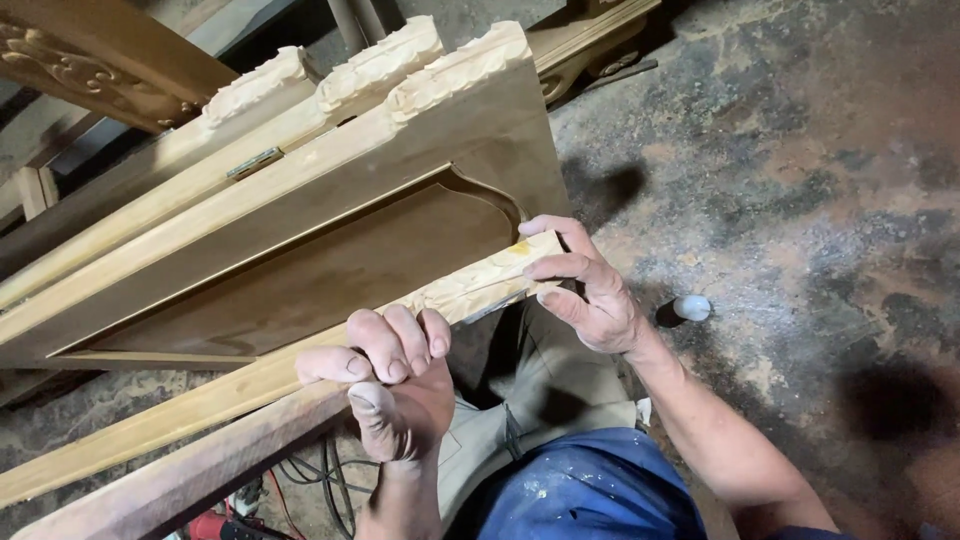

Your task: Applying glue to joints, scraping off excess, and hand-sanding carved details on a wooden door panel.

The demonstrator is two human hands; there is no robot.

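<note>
A long pale wooden strip (200,405) with a carved end runs from the lower left up to the middle. My left hand (392,375) is wrapped around it about midway, fingers over the top and thumb underneath. My right hand (590,285) pinches the carved end (490,280), fingertips on its top edge. The strip lies against a large wooden panel (330,250) with a recessed, arched field and a carved upper edge. A darker wooden rail (170,485) runs just below the strip.
Two more panels with carved tops (300,95) lean behind the first. Ornate carved furniture parts (90,70) stand at the top left and top middle. A small white object (691,307) lies on the stained concrete floor (800,180). Cables (320,475) and a red tool (212,525) lie below.
</note>
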